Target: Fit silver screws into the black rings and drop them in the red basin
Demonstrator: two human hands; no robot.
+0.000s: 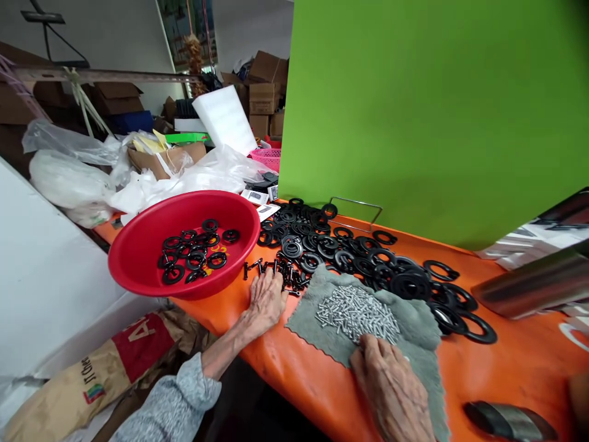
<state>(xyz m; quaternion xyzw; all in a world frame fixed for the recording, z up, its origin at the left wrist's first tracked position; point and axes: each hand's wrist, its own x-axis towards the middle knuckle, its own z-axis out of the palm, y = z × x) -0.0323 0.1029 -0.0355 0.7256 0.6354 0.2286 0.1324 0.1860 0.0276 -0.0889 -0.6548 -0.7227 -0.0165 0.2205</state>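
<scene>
My left hand (267, 297) reaches into a heap of small black bolt-like parts (291, 274), its fingers curled down among them. One part shows just past the fingertips, but I cannot tell whether it is gripped. My right hand (392, 383) is at the near edge of a pile of small silver screws (356, 312), with thumb and fingers drawn together. Whatever is between those fingertips is hidden. Under the screws lies a grey-green cloth (311, 333). Black rings (363, 265) of several sizes are heaped behind both hands.
A red basin (138, 267) with black ring assemblies (196, 258) stands at left. Behind the rings rises a green panel (414, 110), with a wire stand (354, 212) before it. A metal cylinder (534, 282) and a dark rounded object (508, 420) lie at right on the orange table cover (313, 393).
</scene>
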